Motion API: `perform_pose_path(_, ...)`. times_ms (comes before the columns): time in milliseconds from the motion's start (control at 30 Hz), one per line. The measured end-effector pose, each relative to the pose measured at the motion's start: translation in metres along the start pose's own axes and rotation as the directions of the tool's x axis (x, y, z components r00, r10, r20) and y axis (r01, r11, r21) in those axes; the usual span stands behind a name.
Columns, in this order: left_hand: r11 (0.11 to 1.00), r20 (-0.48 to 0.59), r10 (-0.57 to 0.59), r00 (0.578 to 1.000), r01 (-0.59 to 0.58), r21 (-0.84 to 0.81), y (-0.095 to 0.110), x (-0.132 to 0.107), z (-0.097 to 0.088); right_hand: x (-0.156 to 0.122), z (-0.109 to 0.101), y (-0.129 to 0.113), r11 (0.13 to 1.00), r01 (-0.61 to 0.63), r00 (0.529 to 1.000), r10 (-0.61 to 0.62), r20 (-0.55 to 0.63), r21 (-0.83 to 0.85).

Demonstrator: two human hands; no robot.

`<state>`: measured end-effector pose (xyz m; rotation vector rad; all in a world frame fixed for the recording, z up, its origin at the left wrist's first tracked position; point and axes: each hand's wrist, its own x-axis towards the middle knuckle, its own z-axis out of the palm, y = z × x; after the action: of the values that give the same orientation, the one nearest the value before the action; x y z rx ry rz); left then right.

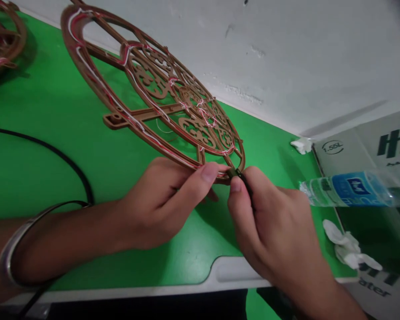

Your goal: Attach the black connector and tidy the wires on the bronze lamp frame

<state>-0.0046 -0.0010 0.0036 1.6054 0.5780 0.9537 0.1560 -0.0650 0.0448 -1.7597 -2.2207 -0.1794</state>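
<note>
Black tool (241,176) mostly hidden in right hand (276,218), type unclear. Second brown openwork frame (21,33) cut off at left edge.

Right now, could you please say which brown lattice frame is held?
The central lattice frame, pinched by the left hand; no hand shows on the upper-left lattice frame.
</note>
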Motion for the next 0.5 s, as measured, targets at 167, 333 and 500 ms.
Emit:
perform_pose_path(167,0.982,0.011,-0.149,0.989,0.149,-0.117,-0.001,0.002,0.006,0.003,0.01,-0.002,0.989,-0.045,0.994,0.031,-0.104,-0.14)
perform_pose_path(333,0.965,0.008,-0.207,0.978,0.205,-0.161,-0.005,0.004,0.007,0.005,0.019,0.0,0.988,-0.069,0.986,0.047,-0.157,-0.137)
perform_pose_path(500,0.966,-0.012,-0.225,0.974,0.221,-0.135,-0.008,0.002,0.006,0.006,0.026,0.003,0.989,-0.062,0.982,0.037,-0.183,-0.132)
